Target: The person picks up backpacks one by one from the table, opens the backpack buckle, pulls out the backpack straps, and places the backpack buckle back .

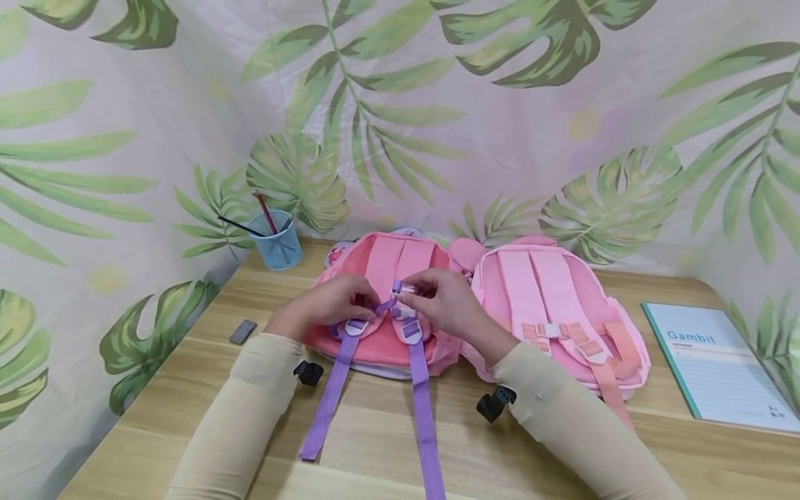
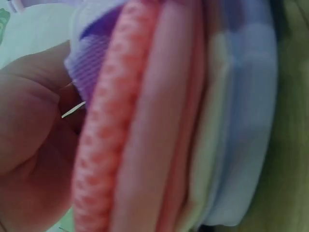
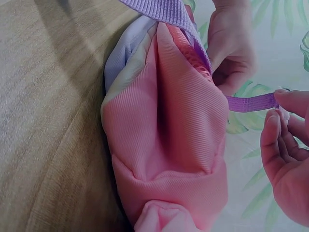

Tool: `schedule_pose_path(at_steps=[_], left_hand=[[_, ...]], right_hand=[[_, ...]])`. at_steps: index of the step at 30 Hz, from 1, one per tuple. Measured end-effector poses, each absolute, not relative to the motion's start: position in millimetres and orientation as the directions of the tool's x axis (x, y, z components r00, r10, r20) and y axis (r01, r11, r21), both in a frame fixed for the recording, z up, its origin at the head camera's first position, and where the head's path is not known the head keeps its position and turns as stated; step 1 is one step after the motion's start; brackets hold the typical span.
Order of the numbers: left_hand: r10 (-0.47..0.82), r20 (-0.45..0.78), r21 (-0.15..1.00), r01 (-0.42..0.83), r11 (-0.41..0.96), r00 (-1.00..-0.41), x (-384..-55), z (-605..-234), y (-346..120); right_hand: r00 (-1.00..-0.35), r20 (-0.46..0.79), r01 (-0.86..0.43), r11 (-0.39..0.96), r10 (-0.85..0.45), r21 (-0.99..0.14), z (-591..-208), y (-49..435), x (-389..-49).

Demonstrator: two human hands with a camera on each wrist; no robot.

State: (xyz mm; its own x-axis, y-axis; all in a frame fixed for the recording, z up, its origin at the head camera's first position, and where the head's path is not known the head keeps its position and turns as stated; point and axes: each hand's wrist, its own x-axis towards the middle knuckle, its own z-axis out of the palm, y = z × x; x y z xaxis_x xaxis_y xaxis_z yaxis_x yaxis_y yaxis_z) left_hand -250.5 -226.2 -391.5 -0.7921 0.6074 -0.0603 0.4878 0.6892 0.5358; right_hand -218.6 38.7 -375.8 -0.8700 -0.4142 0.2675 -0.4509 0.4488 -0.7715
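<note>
A coral-pink backpack (image 1: 412, 257) lies on the table with its shoulder straps facing up. My right hand (image 1: 446, 298) pinches a small pale buckle (image 1: 403, 287) above it, at the end of a narrow purple chest strap (image 3: 251, 103). That strap runs taut toward my left hand (image 1: 337, 302), whose curled fingers pinch it over the left shoulder strap. In the left wrist view, the palm sits beside purple webbing (image 2: 89, 65); the fingertips are hidden. Two long purple straps (image 1: 340, 396) hang toward the table's front.
To the right lies a light-pink backpack (image 1: 525, 271) with orange webbing, then a notebook (image 1: 719, 361). At the back left stands a blue pen cup (image 1: 278, 250) with pencils. A grey eraser-like block (image 1: 242, 332) rests on the wooden table (image 1: 187, 375).
</note>
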Motion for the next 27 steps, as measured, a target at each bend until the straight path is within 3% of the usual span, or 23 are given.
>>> schedule_pose_path(at_steps=[14, 27], left_hand=[[0.610, -0.068, 0.500, 0.502, 0.706, -0.790, -255.6, -400.1, -228.1], [0.616, -0.056, 0.482, 0.519, 0.705, -0.786, -254.2, -402.3, -226.4]], right_hand=[[-0.900, 0.154, -0.319, 0.376, -0.407, -0.870, -373.7, 41.3, -220.7], [-0.914, 0.039, -0.033, -0.022, -0.403, -0.999, -376.3, 47.1, -223.6]])
